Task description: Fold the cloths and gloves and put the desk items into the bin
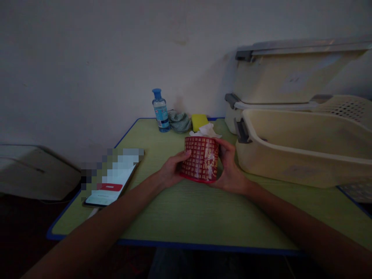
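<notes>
Between my two hands is a red tissue canister [200,159] with rows of gold characters, slightly tilted, white tissue [207,131] showing at its top. My left hand [173,169] grips its left side, thumb on the front and the other fingers partly hidden behind. On the right side my right hand [231,168] curves round it, fingers near the upper rim and thumb at the base. Whether the canister touches the table, I cannot tell.
On the green table [174,217] a blue bottle [161,112], a crumpled grey-green cloth [179,121] and a yellow sponge [199,122] stand by the wall. A phone [116,178] lies at left. An open cream bin [290,159] stands at right, a lidded bin [279,79] behind it.
</notes>
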Demonstrator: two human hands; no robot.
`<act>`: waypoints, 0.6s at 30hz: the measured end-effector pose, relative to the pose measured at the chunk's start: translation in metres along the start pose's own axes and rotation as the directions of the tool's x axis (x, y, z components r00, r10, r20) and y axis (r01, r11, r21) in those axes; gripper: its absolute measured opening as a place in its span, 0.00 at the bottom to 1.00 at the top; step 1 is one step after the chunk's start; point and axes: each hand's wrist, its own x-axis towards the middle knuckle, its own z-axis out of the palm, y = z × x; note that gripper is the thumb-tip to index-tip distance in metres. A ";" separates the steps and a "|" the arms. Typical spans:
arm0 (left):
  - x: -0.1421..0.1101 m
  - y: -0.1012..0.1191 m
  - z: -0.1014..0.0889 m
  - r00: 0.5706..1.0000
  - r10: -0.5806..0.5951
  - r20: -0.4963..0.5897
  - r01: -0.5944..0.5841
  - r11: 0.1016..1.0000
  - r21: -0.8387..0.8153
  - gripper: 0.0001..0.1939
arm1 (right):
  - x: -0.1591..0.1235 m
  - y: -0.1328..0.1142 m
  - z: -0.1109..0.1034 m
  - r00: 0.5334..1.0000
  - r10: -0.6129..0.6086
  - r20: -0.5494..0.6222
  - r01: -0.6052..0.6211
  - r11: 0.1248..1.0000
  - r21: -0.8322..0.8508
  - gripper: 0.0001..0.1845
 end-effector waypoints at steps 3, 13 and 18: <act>0.000 0.000 -0.001 1.000 0.004 0.012 -0.004 1.000 0.004 0.12 | -0.001 0.002 0.001 1.000 -0.001 0.012 0.000 1.000 0.028 0.57; 0.003 0.000 -0.004 0.999 0.010 0.037 -0.010 1.000 -0.007 0.11 | 0.000 0.002 0.002 0.998 -0.038 -0.055 0.040 0.999 0.029 0.53; 0.004 -0.001 0.000 1.000 0.003 -0.008 -0.003 0.999 -0.039 0.10 | 0.000 0.003 0.005 0.995 -0.009 -0.098 0.015 0.998 0.059 0.49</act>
